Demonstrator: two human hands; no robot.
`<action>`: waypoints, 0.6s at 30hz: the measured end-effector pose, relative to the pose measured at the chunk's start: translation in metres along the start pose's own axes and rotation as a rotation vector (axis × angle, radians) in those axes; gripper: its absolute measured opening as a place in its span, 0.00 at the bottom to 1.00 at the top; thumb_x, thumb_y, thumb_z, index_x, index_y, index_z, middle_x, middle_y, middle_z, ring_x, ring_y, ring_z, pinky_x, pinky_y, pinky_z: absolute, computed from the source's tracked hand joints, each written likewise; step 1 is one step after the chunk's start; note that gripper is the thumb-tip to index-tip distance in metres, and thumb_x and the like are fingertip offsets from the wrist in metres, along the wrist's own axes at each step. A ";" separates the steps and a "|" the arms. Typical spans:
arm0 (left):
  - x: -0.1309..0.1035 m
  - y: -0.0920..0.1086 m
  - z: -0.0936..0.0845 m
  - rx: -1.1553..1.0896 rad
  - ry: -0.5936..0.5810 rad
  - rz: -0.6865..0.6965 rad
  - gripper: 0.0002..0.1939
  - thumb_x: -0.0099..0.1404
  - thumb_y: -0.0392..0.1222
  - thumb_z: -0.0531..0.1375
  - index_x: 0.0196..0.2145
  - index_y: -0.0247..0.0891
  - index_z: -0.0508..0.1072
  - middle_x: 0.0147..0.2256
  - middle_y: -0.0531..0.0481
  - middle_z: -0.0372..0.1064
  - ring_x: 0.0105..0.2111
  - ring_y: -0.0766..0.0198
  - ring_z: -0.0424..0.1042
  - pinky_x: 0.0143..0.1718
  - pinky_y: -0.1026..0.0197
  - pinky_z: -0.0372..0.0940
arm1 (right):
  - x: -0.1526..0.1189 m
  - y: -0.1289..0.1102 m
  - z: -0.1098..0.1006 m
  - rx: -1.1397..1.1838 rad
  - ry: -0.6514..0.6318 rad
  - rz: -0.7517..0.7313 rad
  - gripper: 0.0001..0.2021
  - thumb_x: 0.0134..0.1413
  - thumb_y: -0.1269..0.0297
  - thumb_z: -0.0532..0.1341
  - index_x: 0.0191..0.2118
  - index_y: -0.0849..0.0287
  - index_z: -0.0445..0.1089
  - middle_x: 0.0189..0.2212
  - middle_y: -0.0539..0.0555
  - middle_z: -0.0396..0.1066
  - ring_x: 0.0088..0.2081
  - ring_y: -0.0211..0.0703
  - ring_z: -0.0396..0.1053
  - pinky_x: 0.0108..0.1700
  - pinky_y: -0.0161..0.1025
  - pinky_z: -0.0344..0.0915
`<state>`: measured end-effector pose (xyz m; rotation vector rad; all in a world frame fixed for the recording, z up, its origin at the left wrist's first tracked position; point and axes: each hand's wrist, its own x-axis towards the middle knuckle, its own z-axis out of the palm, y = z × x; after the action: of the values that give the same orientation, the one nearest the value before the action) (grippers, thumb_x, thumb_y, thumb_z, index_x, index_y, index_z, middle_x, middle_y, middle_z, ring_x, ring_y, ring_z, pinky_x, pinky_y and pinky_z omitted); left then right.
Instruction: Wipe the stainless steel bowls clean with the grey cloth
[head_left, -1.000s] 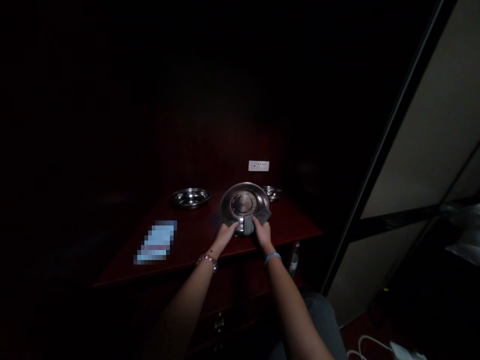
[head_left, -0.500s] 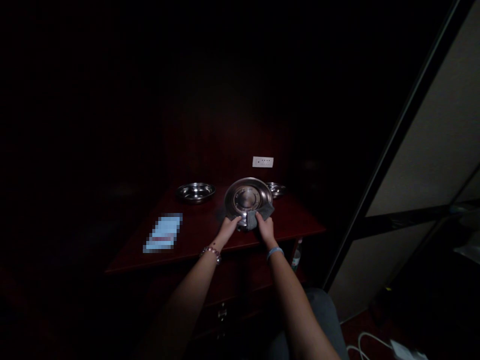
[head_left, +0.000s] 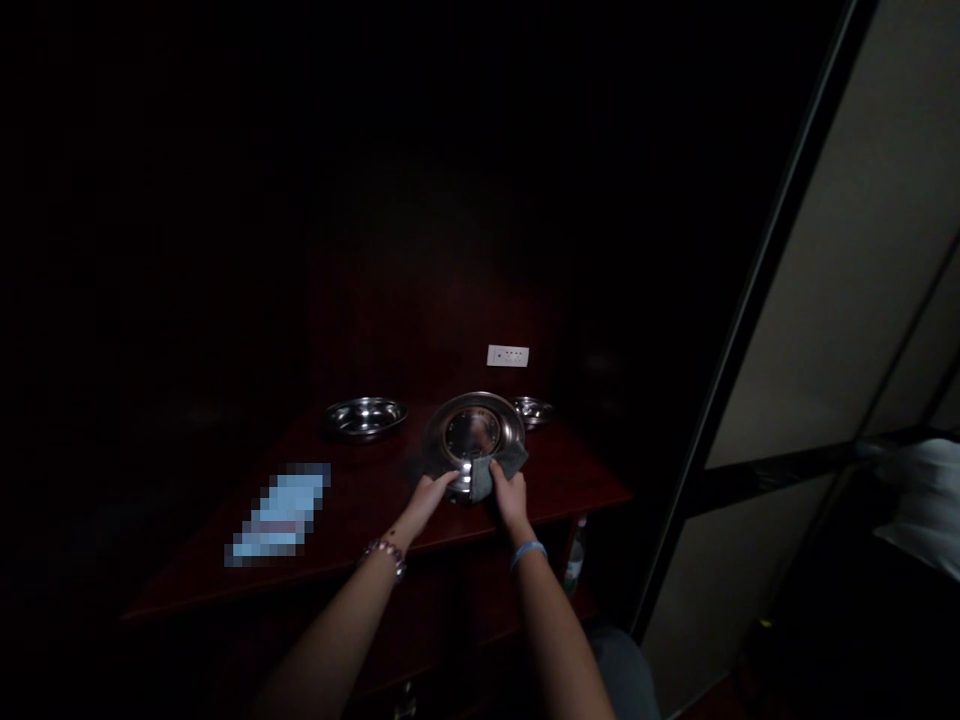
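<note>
A round stainless steel dish [head_left: 471,432] is held tilted above the dark red table, its broad face with a circular centre turned towards me. My left hand [head_left: 429,497] grips its near rim on the left, thumb on top. With my right hand [head_left: 510,490] I pinch a grey cloth [head_left: 484,480] over the near right rim, so the cloth lies between my fingers and the metal. The fingers under the dish are hidden.
Behind stand a shiny steel dish [head_left: 365,418] at left and another steel dish [head_left: 534,411], partly covered, at right. A blurred blue-white item [head_left: 279,515] lies on the table [head_left: 360,540]. A socket [head_left: 508,356] is on the wall; a bottle [head_left: 575,560] stands below right.
My view has shifted, so the scene sits lower and further left. The dish's angle has altered slightly; both hands keep their grip, with the cloth still at the rim.
</note>
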<state>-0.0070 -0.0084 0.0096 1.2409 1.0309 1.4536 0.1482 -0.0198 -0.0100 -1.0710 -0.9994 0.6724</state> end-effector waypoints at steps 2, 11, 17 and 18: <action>0.002 -0.003 0.000 0.001 0.007 -0.007 0.16 0.52 0.44 0.67 0.38 0.34 0.77 0.44 0.37 0.78 0.50 0.47 0.75 0.59 0.46 0.63 | 0.001 0.001 0.001 0.004 -0.001 -0.004 0.20 0.49 0.50 0.63 0.37 0.64 0.78 0.38 0.61 0.80 0.40 0.51 0.78 0.45 0.40 0.71; -0.001 -0.006 0.003 -0.031 -0.088 0.100 0.20 0.55 0.44 0.66 0.45 0.34 0.76 0.50 0.38 0.76 0.54 0.50 0.73 0.60 0.51 0.61 | -0.002 -0.005 -0.001 -0.065 0.013 0.038 0.18 0.49 0.51 0.62 0.35 0.63 0.79 0.37 0.60 0.81 0.40 0.51 0.78 0.43 0.39 0.71; 0.000 -0.007 0.002 0.016 -0.179 0.082 0.21 0.53 0.44 0.68 0.44 0.34 0.76 0.48 0.40 0.77 0.53 0.51 0.73 0.61 0.50 0.60 | -0.002 -0.006 -0.002 -0.049 0.043 0.048 0.19 0.50 0.52 0.61 0.36 0.64 0.79 0.38 0.61 0.80 0.41 0.51 0.78 0.44 0.39 0.71; 0.000 -0.008 0.001 0.041 -0.160 0.077 0.20 0.53 0.43 0.68 0.43 0.35 0.77 0.47 0.41 0.78 0.53 0.51 0.73 0.61 0.49 0.60 | -0.002 -0.007 -0.002 -0.042 0.048 0.052 0.19 0.50 0.52 0.62 0.36 0.64 0.79 0.38 0.62 0.80 0.41 0.51 0.78 0.44 0.39 0.71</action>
<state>-0.0051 -0.0065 0.0023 1.4157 0.9177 1.3727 0.1490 -0.0248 -0.0046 -1.1477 -0.9512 0.6673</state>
